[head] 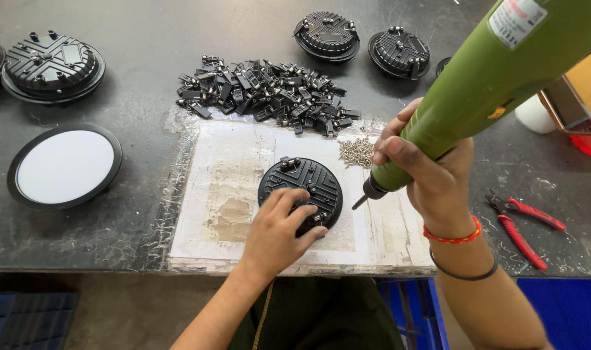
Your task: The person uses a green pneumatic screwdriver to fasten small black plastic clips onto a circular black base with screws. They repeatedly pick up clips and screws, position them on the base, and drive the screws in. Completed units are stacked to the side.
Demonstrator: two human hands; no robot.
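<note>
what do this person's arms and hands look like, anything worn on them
Both forearms are bare, with no sleeves and no gloves. The right hand has a red-orange beaded bracelet at the wrist and a thin dark band further up the forearm. The left hand has nothing on its wrist or fingers.

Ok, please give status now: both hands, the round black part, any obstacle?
Left hand pressing round black housing on the work mat. Right hand gripping green electric screwdriver, bit beside housing, not touching. Nothing between them.
</note>
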